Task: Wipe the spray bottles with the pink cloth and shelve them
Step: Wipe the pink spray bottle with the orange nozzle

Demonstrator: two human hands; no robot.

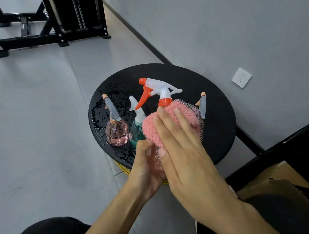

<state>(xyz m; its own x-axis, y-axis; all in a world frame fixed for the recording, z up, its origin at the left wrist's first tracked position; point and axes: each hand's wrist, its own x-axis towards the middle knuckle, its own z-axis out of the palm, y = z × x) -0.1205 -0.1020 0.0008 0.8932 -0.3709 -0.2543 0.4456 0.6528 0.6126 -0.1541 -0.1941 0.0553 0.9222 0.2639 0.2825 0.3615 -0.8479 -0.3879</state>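
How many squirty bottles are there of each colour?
Pink: 2, the held pink bottle and the small pink bottle.
Green: 1, the green bottle.
Colour hidden behind the pink cloth: 1, the half-hidden bottle.
Total: 4 bottles.

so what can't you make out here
Head view:
Held spray bottle: body under the pink cloth, right hand and left hand.
Rightmost bottle: only its nozzle clears the cloth.
Teal bottle: half hidden by the cloth and left hand.
Shelf: cut off by the right edge.
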